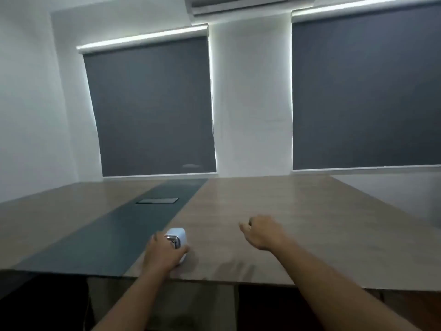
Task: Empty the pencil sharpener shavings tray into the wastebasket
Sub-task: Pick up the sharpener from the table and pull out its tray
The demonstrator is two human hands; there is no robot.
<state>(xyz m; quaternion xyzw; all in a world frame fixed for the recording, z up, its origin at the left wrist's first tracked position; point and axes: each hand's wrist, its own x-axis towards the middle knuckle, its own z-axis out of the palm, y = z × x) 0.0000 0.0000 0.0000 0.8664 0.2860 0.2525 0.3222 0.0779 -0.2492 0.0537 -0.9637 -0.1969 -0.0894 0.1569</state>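
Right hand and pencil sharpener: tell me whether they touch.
Apart. The head view shows bare table between the right hand and the pencil sharpener, which the left hand grips.

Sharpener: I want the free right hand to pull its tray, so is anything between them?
Nothing visible: only bare table lies between the right hand and the sharpener, which the left hand grips.

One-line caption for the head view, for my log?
Left hand grips white pencil sharpener on wooden table; right hand hovers loosely curled.
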